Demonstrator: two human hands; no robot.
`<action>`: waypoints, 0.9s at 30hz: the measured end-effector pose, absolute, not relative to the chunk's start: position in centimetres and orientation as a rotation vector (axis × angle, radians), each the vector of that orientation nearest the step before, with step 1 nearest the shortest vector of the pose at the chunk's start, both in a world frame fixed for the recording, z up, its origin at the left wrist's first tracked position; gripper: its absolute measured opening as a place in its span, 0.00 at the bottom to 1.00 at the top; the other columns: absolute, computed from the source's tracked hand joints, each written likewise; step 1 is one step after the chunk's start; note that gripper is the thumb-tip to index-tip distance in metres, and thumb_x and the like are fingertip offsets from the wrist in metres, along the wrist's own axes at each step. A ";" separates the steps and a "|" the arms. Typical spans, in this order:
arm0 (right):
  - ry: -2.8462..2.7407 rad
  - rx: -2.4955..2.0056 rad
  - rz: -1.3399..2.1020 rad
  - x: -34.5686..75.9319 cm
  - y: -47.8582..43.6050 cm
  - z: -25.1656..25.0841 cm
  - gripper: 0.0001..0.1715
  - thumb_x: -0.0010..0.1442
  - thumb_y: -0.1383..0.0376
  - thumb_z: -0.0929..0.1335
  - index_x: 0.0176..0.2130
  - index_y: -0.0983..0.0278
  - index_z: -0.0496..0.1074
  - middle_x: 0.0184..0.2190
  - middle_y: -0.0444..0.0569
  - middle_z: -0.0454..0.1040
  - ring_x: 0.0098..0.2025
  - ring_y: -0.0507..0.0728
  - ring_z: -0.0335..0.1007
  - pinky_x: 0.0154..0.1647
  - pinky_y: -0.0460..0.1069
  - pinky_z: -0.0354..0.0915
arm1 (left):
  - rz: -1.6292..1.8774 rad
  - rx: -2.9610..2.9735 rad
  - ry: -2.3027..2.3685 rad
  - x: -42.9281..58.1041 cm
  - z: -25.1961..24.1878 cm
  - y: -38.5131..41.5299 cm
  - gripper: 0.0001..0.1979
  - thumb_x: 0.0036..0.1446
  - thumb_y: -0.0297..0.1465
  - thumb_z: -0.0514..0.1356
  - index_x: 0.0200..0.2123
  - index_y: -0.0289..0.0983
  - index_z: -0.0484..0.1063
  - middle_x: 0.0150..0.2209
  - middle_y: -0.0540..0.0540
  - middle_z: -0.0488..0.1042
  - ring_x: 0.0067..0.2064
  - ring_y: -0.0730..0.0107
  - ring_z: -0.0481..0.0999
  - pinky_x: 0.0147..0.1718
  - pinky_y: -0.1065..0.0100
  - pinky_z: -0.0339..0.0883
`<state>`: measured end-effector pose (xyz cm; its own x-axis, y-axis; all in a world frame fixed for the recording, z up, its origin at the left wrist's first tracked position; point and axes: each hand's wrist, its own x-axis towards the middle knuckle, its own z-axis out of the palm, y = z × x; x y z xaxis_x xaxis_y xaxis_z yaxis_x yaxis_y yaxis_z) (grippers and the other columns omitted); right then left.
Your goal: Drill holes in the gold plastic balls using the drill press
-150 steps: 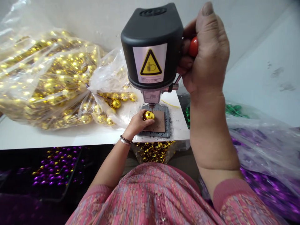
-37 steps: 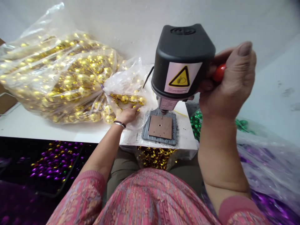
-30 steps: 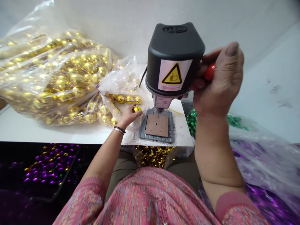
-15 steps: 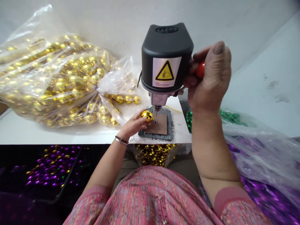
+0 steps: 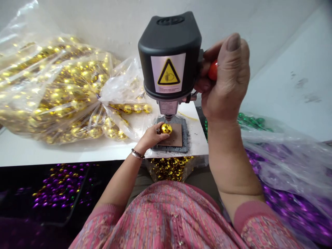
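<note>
The left hand [image 5: 153, 136] grips a shiny gold faceted ball [image 5: 166, 129] from its side, thumb and fingers around it, over a flat brown square board [image 5: 176, 136]. That sideways hold probably keeps the ball from rolling and leaves its top bare to the thin metal bit [image 5: 168, 122] just above the fingers; whether bit and ball touch is too small to tell. The right hand [image 5: 228, 76], higher up, is curled around a glossy red round knob [image 5: 213, 70] beside the black plastic drill-press housing [image 5: 169, 38], presumably to control the height of the bit while the other hand steadies the ball. Under the left hand, the board lies on a grey ribbed base [image 5: 185, 135], likely as a backing, with dark crumbs scattered around it on the white counter [image 5: 77, 154]. Beyond the left hand and to its left sprawls a big clear plastic bag of gold balls [image 5: 62, 93], its near end within easy reach. Below that hand, past the counter's edge, hangs glittering gold material in clear plastic [image 5: 169, 169]. Shiny green beads [image 5: 252, 121] and wrapped purple beads [image 5: 293, 204] lie below the right hand, to its right, and a pale, scuffed wall [image 5: 116, 20] rises behind both hands.
</note>
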<state>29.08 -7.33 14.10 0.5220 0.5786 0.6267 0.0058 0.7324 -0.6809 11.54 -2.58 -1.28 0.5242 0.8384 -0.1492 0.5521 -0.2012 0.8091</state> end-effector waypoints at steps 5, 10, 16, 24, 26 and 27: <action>-0.982 -0.703 0.352 28.9 -7.3 14.0 0.25 0.62 0.43 0.64 0.32 0.62 0.63 0.21 0.39 0.58 0.19 0.43 0.50 0.17 0.45 0.45 | 0.423 2.089 1.093 12.4 -1.5 -2.5 0.34 0.49 0.31 0.70 0.60 0.35 0.73 0.56 0.39 0.78 0.53 0.57 0.78 0.55 0.60 0.70; -1.074 -0.799 0.305 29.2 -7.7 13.2 0.25 0.64 0.43 0.60 0.37 0.62 0.64 0.25 0.40 0.58 0.22 0.41 0.52 0.21 0.41 0.50 | 0.398 2.053 1.082 12.7 -2.3 -2.3 0.37 0.49 0.31 0.71 0.63 0.35 0.70 0.56 0.40 0.79 0.55 0.55 0.78 0.58 0.58 0.69; -1.142 -0.830 0.312 29.3 -10.0 11.5 0.17 0.66 0.50 0.63 0.42 0.58 0.71 0.24 0.40 0.61 0.27 0.43 0.62 0.31 0.43 0.64 | 0.451 2.022 1.071 12.6 -2.9 -2.5 0.36 0.48 0.32 0.72 0.63 0.37 0.71 0.59 0.42 0.77 0.58 0.55 0.77 0.59 0.60 0.68; -1.151 -0.852 0.216 28.9 -12.4 7.4 0.09 0.62 0.60 0.68 0.41 0.52 0.79 0.31 0.40 0.76 0.26 0.47 0.66 0.33 0.50 0.67 | 0.463 1.996 0.991 12.6 -2.3 -2.7 0.31 0.50 0.29 0.70 0.59 0.38 0.74 0.53 0.44 0.81 0.51 0.58 0.79 0.53 0.62 0.71; -1.139 -0.851 0.178 28.8 -12.4 6.6 0.10 0.62 0.60 0.67 0.41 0.51 0.79 0.31 0.41 0.77 0.28 0.48 0.69 0.37 0.51 0.68 | 0.458 1.991 0.992 12.6 -2.2 -2.8 0.30 0.50 0.30 0.70 0.58 0.38 0.74 0.52 0.45 0.81 0.50 0.59 0.79 0.52 0.63 0.71; -1.135 -0.845 0.160 28.8 -12.3 6.3 0.10 0.62 0.60 0.67 0.41 0.51 0.79 0.29 0.41 0.76 0.28 0.48 0.69 0.38 0.51 0.69 | 0.460 1.988 0.997 12.6 -2.1 -2.8 0.30 0.50 0.30 0.70 0.58 0.38 0.74 0.51 0.45 0.81 0.50 0.59 0.79 0.52 0.64 0.70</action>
<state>28.83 -12.29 6.34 0.4471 0.5148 0.7315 0.2930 0.6884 -0.6635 12.57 -2.80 -2.14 0.6155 0.7869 -0.0447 0.4773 -0.3271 0.8156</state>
